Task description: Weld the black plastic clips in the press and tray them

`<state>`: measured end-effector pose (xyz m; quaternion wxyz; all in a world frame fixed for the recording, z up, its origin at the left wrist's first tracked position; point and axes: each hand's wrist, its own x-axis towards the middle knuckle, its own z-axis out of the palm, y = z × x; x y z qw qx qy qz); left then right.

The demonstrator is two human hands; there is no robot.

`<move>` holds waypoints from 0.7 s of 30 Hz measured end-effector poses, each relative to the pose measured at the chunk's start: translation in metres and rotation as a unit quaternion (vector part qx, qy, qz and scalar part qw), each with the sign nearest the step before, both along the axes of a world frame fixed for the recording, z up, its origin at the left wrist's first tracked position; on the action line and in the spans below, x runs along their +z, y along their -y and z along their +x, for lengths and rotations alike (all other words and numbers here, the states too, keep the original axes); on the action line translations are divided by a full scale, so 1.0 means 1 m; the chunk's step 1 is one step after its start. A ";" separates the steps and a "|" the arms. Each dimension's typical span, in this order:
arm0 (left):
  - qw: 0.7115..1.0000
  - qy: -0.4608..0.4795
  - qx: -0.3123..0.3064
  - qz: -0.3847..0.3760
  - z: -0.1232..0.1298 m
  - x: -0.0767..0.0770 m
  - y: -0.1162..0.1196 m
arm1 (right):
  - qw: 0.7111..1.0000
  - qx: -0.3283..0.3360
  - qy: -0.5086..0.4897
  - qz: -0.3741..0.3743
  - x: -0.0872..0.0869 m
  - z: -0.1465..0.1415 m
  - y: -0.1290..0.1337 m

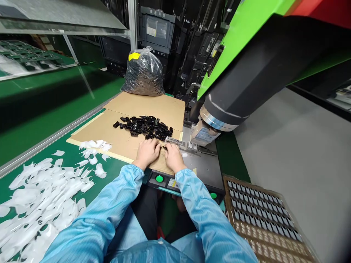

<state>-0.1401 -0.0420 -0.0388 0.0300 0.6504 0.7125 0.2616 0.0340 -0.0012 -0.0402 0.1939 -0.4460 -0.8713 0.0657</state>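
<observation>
The right hand (173, 157) pinches a black part (165, 148) (mostly hidden); whether left fingers (154, 143) grip it, I cannot tell

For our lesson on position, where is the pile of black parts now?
In the head view, the pile of black parts lies left of centre on the cardboard, beyond the left hand, with the plastic bag behind it.

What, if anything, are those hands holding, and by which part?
The right hand seems to pinch a small black piece; by which part, or whether the left hand holds anything, cannot be told.
</observation>
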 end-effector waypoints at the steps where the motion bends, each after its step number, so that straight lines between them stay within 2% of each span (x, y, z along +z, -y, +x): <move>1: 1.000 0.005 -0.011 0.003 -0.001 0.000 0.001 | 1.000 0.006 -0.019 -0.001 -0.001 0.004 0.002; 6: 0.995 0.001 -0.101 -0.004 -0.013 -0.008 0.002 | 0.989 0.016 -0.149 0.014 -0.001 0.042 0.013; 8: 0.993 0.003 -0.117 -0.002 -0.015 -0.012 0.002 | 0.980 -0.013 -0.193 0.039 0.001 0.069 0.013; 11: 0.995 0.009 -0.101 0.002 -0.010 -0.016 0.002 | 0.968 -0.085 -0.223 0.073 0.003 0.109 0.005; 15: 0.997 -0.012 -0.076 0.002 0.011 -0.014 0.001 | 0.964 -0.153 -0.196 0.094 0.002 0.140 -0.013; 18: 0.997 -0.003 -0.077 0.008 0.030 -0.009 -0.001 | 0.972 -0.165 -0.129 0.102 0.005 0.140 -0.020; 21: 0.994 0.047 -0.096 0.028 0.053 -0.001 -0.005 | 0.978 -0.177 -0.055 0.094 0.010 0.133 -0.018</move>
